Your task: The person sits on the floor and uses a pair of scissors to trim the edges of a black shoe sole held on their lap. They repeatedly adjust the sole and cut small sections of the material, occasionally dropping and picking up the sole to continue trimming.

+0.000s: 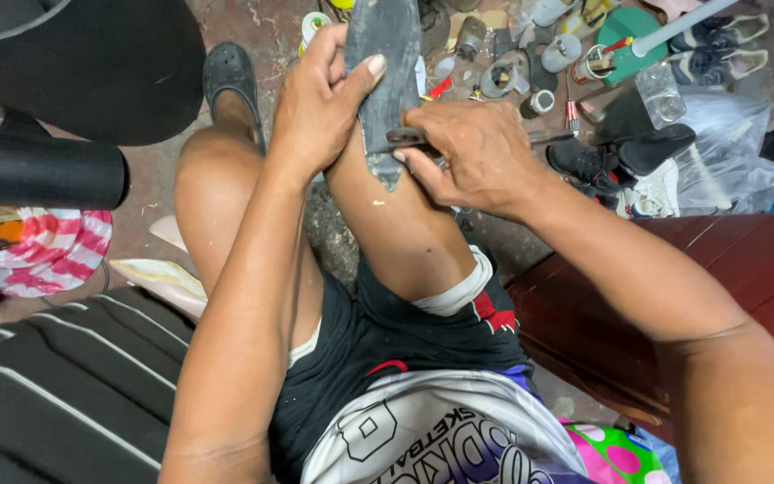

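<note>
My left hand [320,103] grips a dark grey shoe sole [385,54] by its left edge and holds it against my right knee. The sole's narrow end points down toward me. My right hand [472,152] is closed on a small dark tool with a rusty metal part [405,137], pressed against the lower end of the sole. Both forearms reach out over my bare legs, and I am seated in dark shorts.
A dark red wooden bench [718,269] stands to my right. On the floor ahead lie small jars, tins and glue pots [539,63], black shoes [611,157], a clear plastic bag [727,161] and a black clog [228,72] on my left foot. A red-and-white striped cloth [51,251] lies at left.
</note>
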